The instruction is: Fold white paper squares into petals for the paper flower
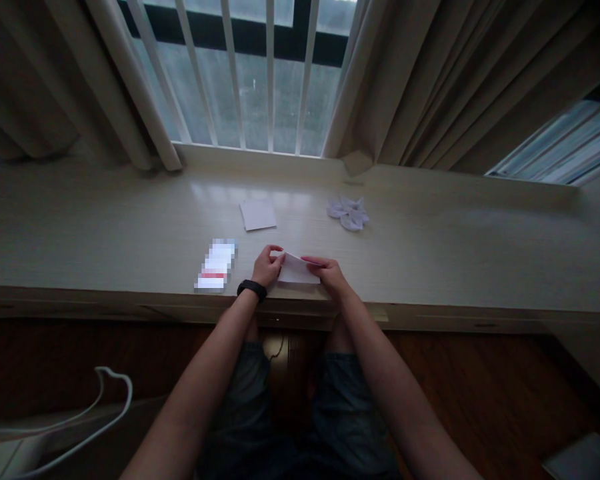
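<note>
A white sheet of paper (297,270), partly folded, lies near the front edge of the pale wooden ledge (430,260). My left hand (267,266), with a black band on its wrist, pinches the paper's left end. On the right end, my right hand (327,273) presses with its fingers closed over the fold. Both hands rest on the ledge.
A square white sheet (258,214) lies further back. A folded white paper flower (349,213) sits at the back right. A blurred card (216,265) lies left of my left hand. Curtains and a barred window stand behind. A white cable (113,383) hangs low left.
</note>
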Tool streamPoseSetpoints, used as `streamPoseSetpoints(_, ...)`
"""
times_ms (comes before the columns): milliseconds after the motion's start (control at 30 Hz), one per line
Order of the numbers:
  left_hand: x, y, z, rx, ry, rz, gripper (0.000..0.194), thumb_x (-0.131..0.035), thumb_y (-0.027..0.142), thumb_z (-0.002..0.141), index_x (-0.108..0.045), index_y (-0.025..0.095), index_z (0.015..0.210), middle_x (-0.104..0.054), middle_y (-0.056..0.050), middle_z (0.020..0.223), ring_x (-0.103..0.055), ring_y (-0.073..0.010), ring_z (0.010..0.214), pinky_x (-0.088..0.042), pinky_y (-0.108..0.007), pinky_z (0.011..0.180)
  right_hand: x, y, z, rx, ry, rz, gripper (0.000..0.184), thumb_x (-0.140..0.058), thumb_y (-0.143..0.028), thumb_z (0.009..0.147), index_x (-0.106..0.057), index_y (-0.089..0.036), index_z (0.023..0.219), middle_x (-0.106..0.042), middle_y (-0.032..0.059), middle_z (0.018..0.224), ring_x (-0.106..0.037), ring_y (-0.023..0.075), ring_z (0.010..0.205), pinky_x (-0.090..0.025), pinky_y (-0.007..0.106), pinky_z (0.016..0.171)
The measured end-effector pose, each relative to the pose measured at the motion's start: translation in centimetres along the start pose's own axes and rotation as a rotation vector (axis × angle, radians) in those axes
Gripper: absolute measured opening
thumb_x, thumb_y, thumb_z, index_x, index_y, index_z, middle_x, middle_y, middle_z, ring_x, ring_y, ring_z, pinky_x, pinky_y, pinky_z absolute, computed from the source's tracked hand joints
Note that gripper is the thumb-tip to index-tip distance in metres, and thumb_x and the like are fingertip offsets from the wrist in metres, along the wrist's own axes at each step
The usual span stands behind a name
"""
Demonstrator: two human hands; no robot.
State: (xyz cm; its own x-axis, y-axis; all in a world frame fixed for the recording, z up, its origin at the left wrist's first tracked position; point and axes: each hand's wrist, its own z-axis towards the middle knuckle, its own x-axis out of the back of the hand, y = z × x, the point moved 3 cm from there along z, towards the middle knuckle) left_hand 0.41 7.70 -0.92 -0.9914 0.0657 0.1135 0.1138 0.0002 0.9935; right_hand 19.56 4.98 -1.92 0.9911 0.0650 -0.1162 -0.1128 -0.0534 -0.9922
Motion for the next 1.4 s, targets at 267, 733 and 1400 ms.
streamPoseSetpoints(267, -0.7, 0.7, -0.8, 0.056, -0.074, -0.072, 0.048, -0.065, 0.063, 0.072, -0.054, 0.017, 0.077, -0.061, -0.003, 0.071, -0.066, -0.0174, 0.063, -0.052, -0.026, 0.050, 0.4, 0.7, -0.1, 0.043, 0.074, -0.011, 0.042, -0.058, -0.022, 0.063, -0.075, -0.022, 0.101, -0.073, 0.0052, 0.103, -0.060, 0.0155, 0.071, -0.044, 0.027, 0.060)
streamPoseSetpoints(733, 0.0, 0.0, -0.2, -0.032, 0.003, -0.137, 0.038, -0.072, 0.039, 0.071, -0.053, 0.016, 0.094, -0.063, -0.002, 0.073, -0.062, -0.0160, 0.066, -0.053, -0.027, 0.054, -1.0, -2.5, 0.3, -0.197, -0.282, -0.033, 0.057, -0.062, -0.057, 0.076, -0.063, -0.018, 0.119, -0.067, 0.0046, 0.077, -0.056, 0.0141, 0.053, -0.039, 0.023, 0.041)
streamPoseSetpoints(1400, -0.6, -0.7, -0.3, -0.055, -0.066, -0.029, 0.043, -0.081, 0.041, 0.062, -0.069, 0.014, 0.093, -0.070, -0.006, 0.073, -0.064, -0.0147, 0.059, -0.054, -0.028, 0.055, -1.2, -0.3, 1.4, 0.013, 0.002, -0.165, 0.048, -0.079, -0.033, 0.051, -0.064, -0.018, 0.094, -0.065, 0.0003, 0.077, -0.059, 0.0174, 0.071, -0.048, 0.029, 0.063)
